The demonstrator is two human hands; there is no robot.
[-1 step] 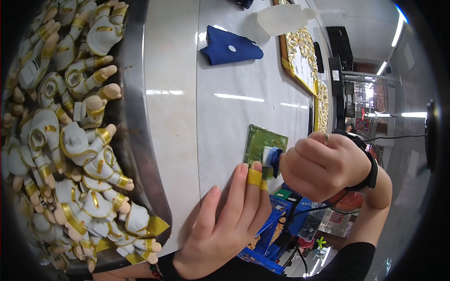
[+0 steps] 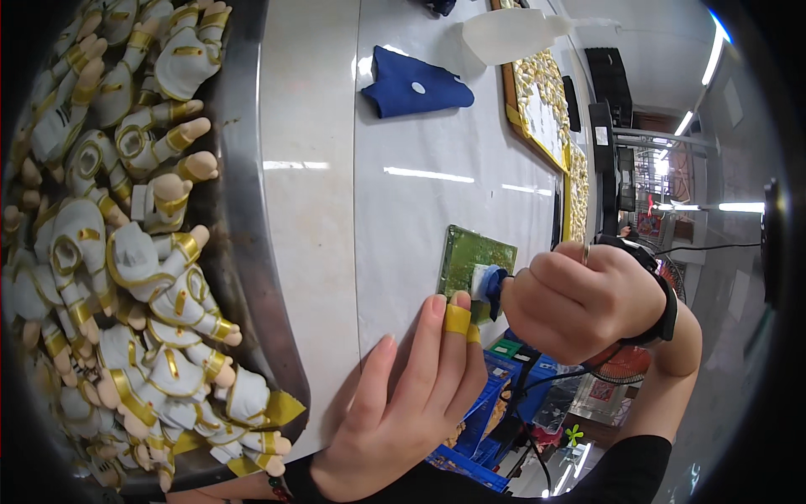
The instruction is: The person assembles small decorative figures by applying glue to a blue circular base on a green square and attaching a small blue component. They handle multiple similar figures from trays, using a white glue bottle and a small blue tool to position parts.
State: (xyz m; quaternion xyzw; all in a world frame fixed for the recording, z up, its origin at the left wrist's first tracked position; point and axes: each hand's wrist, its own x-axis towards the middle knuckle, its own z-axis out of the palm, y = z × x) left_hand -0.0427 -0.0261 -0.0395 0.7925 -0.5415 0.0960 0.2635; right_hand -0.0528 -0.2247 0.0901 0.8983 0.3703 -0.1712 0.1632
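Observation:
A green, glossy, speckled square plate [image 2: 470, 250] lies on the white-covered table. My left hand [image 2: 411, 395] rests flat with fingers stretched out, its fingertips at the plate's near edge; yellow tape wraps two fingers. My right hand [image 2: 583, 302] is closed in a fist, thumb side toward the plate, around one end of a small blue and white piece that looks like folded cloth [image 2: 490, 284]. The white end of this piece sits over the plate. My fingers hide the rest of it.
On the left, a metal tray [image 2: 243, 160] is heaped with white, gold-trimmed figurine parts [image 2: 155, 269]. Farther off lie a blue cloth [image 2: 416, 84], a translucent bottle [image 2: 508, 35] and a yellow-edged tray of small pieces [image 2: 533, 134]. Blue crates [image 2: 495, 370] stand below my right hand.

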